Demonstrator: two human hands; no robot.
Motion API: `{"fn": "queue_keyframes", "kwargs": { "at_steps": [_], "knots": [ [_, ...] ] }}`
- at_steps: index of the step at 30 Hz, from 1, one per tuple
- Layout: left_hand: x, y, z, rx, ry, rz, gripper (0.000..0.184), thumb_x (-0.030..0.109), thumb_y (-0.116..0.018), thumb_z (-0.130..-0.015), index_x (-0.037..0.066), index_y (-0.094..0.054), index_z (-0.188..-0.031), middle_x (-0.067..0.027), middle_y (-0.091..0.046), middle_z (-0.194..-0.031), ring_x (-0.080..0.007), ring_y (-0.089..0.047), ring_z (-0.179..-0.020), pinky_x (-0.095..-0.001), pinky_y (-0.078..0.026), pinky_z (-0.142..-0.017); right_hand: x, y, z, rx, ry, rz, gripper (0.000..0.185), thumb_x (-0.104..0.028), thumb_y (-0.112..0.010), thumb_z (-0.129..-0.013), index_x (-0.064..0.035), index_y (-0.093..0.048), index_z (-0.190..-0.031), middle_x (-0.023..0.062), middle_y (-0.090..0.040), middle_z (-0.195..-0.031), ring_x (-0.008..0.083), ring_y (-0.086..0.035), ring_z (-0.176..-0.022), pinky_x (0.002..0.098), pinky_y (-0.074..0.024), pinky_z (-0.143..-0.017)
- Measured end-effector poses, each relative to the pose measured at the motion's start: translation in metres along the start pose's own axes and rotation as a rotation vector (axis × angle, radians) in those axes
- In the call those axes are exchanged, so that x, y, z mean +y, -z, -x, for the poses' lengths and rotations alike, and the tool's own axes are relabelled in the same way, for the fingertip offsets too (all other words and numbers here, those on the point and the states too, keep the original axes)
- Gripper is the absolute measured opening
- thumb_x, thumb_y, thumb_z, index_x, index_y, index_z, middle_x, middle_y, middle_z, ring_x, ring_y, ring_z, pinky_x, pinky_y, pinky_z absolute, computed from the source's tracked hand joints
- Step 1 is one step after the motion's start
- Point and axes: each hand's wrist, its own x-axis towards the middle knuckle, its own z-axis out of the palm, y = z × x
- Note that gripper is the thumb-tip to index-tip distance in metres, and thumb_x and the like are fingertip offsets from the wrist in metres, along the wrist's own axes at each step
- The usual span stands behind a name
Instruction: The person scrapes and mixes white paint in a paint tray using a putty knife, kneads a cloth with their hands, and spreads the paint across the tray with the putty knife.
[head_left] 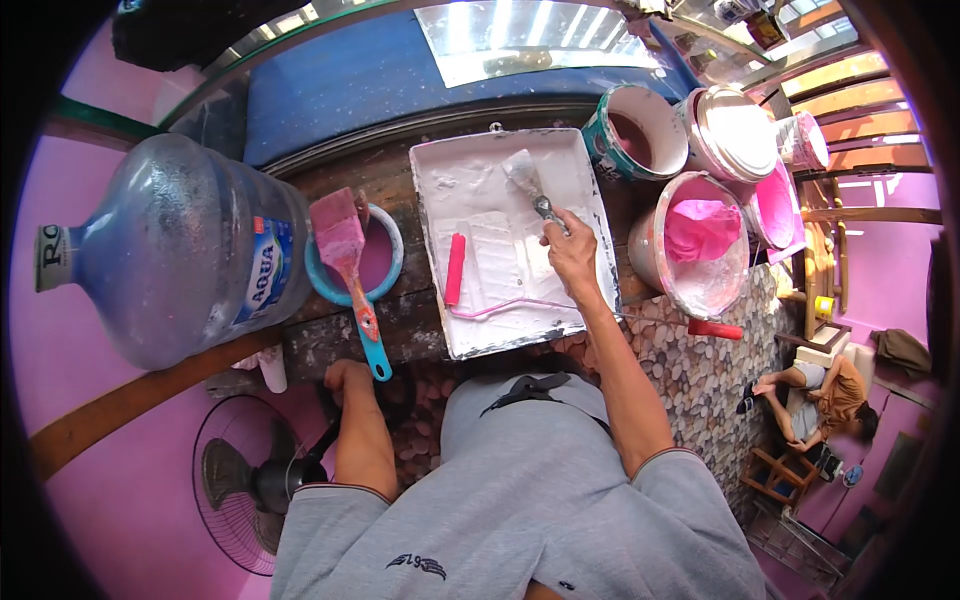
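Note:
My right hand [572, 256] grips the handle of a putty knife [524, 174]. Its blade, smeared with white, is over the upper part of a white paint tray [463, 337]. Inside the tray lie whitish paint and a small paint roller [456, 268] with a pink sleeve, its thin wire frame running right under my forearm to a red handle. My left hand [348, 378] is closed at the table's near edge, below a blue dipper [375, 349]; whatever it grips is hidden. Across the dipper, which contains pinkish liquid, rests a pink-stained paintbrush [340, 238].
A large water jug [190, 250] lies on its side at left, above a fan [237, 480]. On the right are a green bucket [608, 140], a lidded bucket [735, 130] and a bucket with a pink cloth [704, 231]. Another person [825, 395] sits at far right.

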Motion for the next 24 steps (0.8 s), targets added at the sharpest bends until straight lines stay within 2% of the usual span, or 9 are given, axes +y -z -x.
{"fn": "queue_keyframes", "kwargs": {
  "at_steps": [6,9,12,14,16,17,20,22,24],
  "knots": [
    [-0.027,0.018,0.047,0.051,-0.073,0.354,0.023,0.006,-0.074,-0.065,0.01,-0.075,-0.088,-0.0034,-0.068,-0.082,-0.0221,-0.064,-0.064,-0.0434,-0.049,-0.042,0.028,0.015,-0.008,0.001,-0.048,-0.022,0.037,-0.018,-0.058,-0.085,-0.001,-0.062,-0.117,0.0083,-0.063,-0.068,0.0127,-0.058,-0.058,0.0277,-0.0462,-0.056],
    [-0.024,0.014,0.044,0.105,0.007,0.158,0.022,0.004,-0.074,-0.063,0.008,-0.074,-0.086,-0.0048,-0.068,-0.08,-0.023,-0.064,-0.061,-0.0438,-0.048,-0.039,0.018,0.009,-0.001,-0.184,-0.303,-0.399,0.04,-0.013,-0.06,-0.086,0.001,-0.057,-0.124,0.004,-0.058,-0.067,0.0036,-0.042,-0.045,0.0202,-0.0288,-0.039],
    [-0.026,0.009,0.047,0.034,0.13,0.546,0.012,0.0,-0.07,-0.065,0.006,-0.072,-0.075,-0.0032,-0.064,-0.069,-0.0218,-0.061,-0.053,-0.0394,-0.044,-0.033,0.015,0.011,-0.001,-0.253,-0.296,-0.423,0.041,-0.011,-0.059,-0.087,0.001,-0.055,-0.125,0.004,-0.057,-0.066,0.0028,-0.039,-0.043,0.0197,-0.0272,-0.038],
    [-0.019,0.004,0.085,0.34,0.277,-0.295,0.014,-0.006,-0.064,-0.065,0.007,-0.064,-0.061,-0.0012,-0.057,-0.057,-0.0187,-0.055,-0.045,-0.0342,-0.039,-0.029,0.018,0.018,-0.002,-0.212,-0.246,-0.364,0.039,-0.013,-0.059,-0.086,0.0022,-0.058,-0.122,0.0062,-0.061,-0.071,0.0059,-0.048,-0.047,0.0218,-0.036,-0.042],
    [-0.022,0.007,0.096,0.344,0.295,-0.325,0.018,-0.007,-0.062,-0.065,0.009,-0.061,-0.057,-0.0005,-0.054,-0.054,-0.0173,-0.053,-0.043,-0.0329,-0.038,-0.028,0.017,0.026,-0.003,0.043,0.076,0.01,0.039,-0.017,-0.059,-0.086,0.0042,-0.059,-0.118,0.0142,-0.067,-0.084,0.0154,-0.061,-0.061,0.0277,-0.0483,-0.058],
    [-0.024,0.011,0.1,0.35,0.315,-0.358,0.022,-0.008,-0.06,-0.065,0.011,-0.057,-0.054,0.0001,-0.051,-0.052,-0.0159,-0.051,-0.041,-0.0316,-0.036,-0.028,0.032,0.031,-0.011,0.11,0.166,0.128,0.04,-0.02,-0.058,-0.085,0.0059,-0.059,-0.116,0.0213,-0.068,-0.097,0.0241,-0.067,-0.079,0.0323,-0.0501,-0.076],
    [-0.022,0.012,0.08,0.282,0.234,-0.225,0.021,-0.007,-0.06,-0.065,0.011,-0.058,-0.056,-0.0001,-0.052,-0.054,-0.0162,-0.052,-0.043,-0.0323,-0.037,-0.029,0.053,0.039,-0.018,0.171,0.188,0.303,0.041,-0.02,-0.057,-0.084,0.0061,-0.059,-0.116,0.0256,-0.066,-0.102,0.0287,-0.066,-0.084,0.0336,-0.0491,-0.081],
    [-0.019,0.011,0.057,0.176,0.133,-0.002,0.019,-0.006,-0.061,-0.066,0.011,-0.06,-0.058,-0.0002,-0.053,-0.056,-0.0165,-0.053,-0.045,-0.0331,-0.038,-0.03,0.054,0.036,-0.016,0.199,0.292,0.362,0.04,-0.019,-0.057,-0.085,0.0053,-0.06,-0.116,0.0203,-0.068,-0.092,0.0225,-0.066,-0.075,0.0312,-0.0498,-0.073],
    [-0.017,0.011,0.043,0.08,0.072,0.152,0.017,-0.005,-0.062,-0.066,0.011,-0.061,-0.06,-0.0004,-0.054,-0.058,-0.0168,-0.054,-0.047,-0.0338,-0.039,-0.032,0.044,0.03,-0.009,0.0,-0.114,-0.111,0.038,-0.018,-0.058,-0.086,0.0041,-0.061,-0.116,0.0118,-0.066,-0.08,0.0149,-0.062,-0.068,0.0282,-0.0477,-0.062]
  ]
}}
